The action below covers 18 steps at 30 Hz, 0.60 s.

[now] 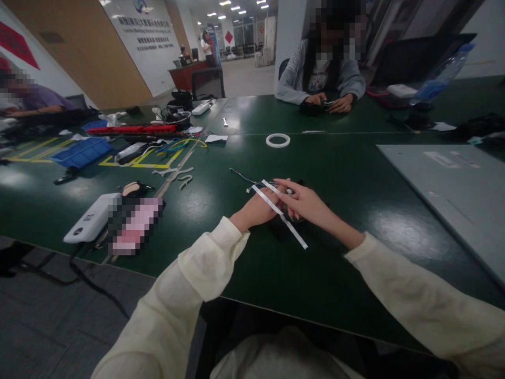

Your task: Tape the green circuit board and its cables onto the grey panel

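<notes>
My left hand [262,208] is closed around a small dark object with thin wires [240,175], low over the middle of the green table. From the other side my right hand [310,202] is closed on the same object, its thumb and forefinger reaching over my left fingers. Most of the object is hidden by my hands. One narrow strip of white tape [294,231] runs across the back of my left hand and hangs toward me. A second, shorter strip [270,186] lies by my right fingertips. Beyond my hands, a roll of white tape [278,140] lies flat.
At left are a white power bank [92,217], a pink phone [136,226], gray clips [177,173] and a blue bin [81,152]. A gray board [445,189] covers the right side. Across the table sits a person [323,79] handling a small dark item.
</notes>
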Available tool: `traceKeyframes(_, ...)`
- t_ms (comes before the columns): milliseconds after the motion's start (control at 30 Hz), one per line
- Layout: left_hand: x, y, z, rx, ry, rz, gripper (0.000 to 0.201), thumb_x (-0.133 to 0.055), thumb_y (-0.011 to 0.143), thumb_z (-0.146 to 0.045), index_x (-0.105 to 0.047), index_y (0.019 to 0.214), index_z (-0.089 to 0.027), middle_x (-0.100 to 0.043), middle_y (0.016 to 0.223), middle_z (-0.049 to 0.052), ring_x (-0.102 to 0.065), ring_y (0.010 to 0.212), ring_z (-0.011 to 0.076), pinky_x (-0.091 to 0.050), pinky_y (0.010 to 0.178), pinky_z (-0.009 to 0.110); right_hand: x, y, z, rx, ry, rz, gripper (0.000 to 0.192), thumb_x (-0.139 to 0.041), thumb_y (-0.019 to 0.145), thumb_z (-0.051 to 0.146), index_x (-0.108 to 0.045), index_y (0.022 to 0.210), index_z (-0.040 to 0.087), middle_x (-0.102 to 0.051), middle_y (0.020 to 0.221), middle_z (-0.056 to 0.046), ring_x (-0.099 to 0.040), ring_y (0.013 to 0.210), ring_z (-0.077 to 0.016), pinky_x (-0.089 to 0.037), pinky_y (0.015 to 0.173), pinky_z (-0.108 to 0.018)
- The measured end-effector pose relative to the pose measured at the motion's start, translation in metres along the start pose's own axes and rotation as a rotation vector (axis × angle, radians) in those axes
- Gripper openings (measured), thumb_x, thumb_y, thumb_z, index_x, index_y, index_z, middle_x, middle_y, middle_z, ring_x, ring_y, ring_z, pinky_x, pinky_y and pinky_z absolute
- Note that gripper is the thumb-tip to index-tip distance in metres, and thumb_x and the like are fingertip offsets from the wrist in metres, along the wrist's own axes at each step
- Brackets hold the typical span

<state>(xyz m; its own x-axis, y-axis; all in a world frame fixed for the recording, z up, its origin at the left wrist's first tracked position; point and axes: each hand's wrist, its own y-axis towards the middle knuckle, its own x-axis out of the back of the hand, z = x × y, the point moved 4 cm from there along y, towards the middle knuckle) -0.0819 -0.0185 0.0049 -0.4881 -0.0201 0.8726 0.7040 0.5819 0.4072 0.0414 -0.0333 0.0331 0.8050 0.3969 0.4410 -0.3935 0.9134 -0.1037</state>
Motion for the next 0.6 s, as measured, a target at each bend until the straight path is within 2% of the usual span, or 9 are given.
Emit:
traceKeyframes(167, 0.002, -0.001, -0.001, 0.038, 0.023, -0.031, 0.053, -0.042, 0.089, -0.02, -0.023, 0.138, -0.012, -0.047, 0.131, 0.019, -0.046, 0.123, 0.0254, -0.04, 0.1, 0.043, 0.003, 0.001, 0.004, -0.097, 0.014, -0.034, 0.073, -0.054, 0.087, 0.04, -0.017, 0.146, 0.018, -0.055, 0.057, 0.002, -0.05, 0.046, -0.0115, -0.042, 0.042, -0.021)
traceKeyframes(300, 0.005, -0.001, -0.001, 0.064, 0.044, -0.06, 0.055, -0.041, 0.089, -0.019, -0.02, 0.14, -0.014, -0.052, 0.125, 0.017, -0.048, 0.121, 0.0255, -0.043, 0.096, 0.042, 0.006, -0.001, 0.004, -0.201, 0.046, -0.016, 0.077, -0.054, 0.086, 0.046, -0.014, 0.146, 0.017, -0.055, 0.059, 0.001, -0.051, 0.048, -0.0117, -0.04, 0.041, -0.019)
traceKeyframes(467, 0.008, -0.001, -0.003, 0.08, 0.072, -0.075, 0.055, -0.042, 0.089, -0.021, -0.021, 0.139, -0.016, -0.051, 0.126, 0.016, -0.051, 0.118, 0.0248, -0.043, 0.096, 0.043, 0.008, -0.001, 0.006, -0.194, 0.013, 0.011, 0.079, -0.051, 0.087, 0.05, -0.01, 0.146, 0.02, -0.06, 0.068, -0.001, -0.056, 0.053, -0.0135, -0.042, 0.043, -0.02)
traceKeyframes(600, 0.01, -0.001, -0.006, 0.111, 0.025, -0.069, 0.062, -0.046, 0.089, -0.027, -0.016, 0.142, -0.019, -0.05, 0.128, 0.014, -0.054, 0.113, 0.0244, -0.044, 0.095, 0.042, 0.03, 0.001, 0.0, -0.216, 0.009, 0.037, 0.077, -0.045, 0.087, 0.057, -0.006, 0.146, 0.028, -0.066, 0.085, -0.006, -0.064, 0.062, -0.018, -0.051, 0.053, -0.027)
